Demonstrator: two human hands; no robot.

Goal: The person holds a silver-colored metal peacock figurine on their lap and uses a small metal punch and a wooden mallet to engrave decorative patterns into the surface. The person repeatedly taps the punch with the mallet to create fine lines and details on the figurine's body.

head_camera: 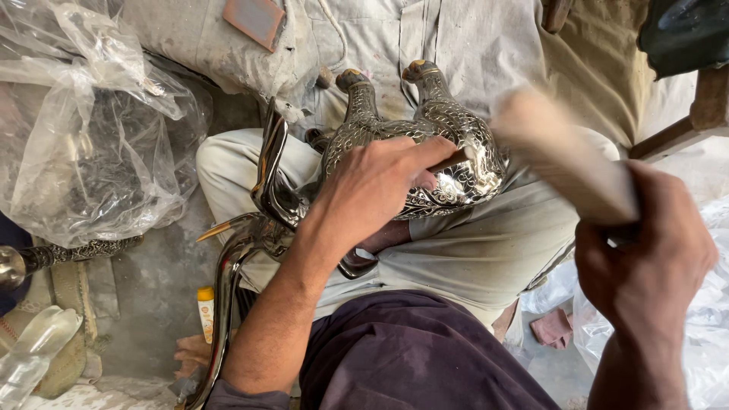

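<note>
A crumpled clear plastic bag (91, 129) lies at your far left. Your left hand (380, 190) rests on the engraved silver bird figure (448, 144) in your lap, its fingers closed around a thin tool against the metal. Your right hand (645, 258) grips a pale wooden mallet (562, 159), blurred, just beside the figure.

Clear crumpled plastic bag (91, 121), upper left, on the floor, bulky and translucent, dark shapes showing through. Small yellow tube or bottle (206, 313) with orange cap, lower left, upright on the floor just beside a curved chrome bar; pale label, print too small to tell. More clear plastic wrapping (710, 357) at right edge, whitish, rumpled. Clear plastic piece (34, 345), bottom left corner. No signs or screens.
</note>
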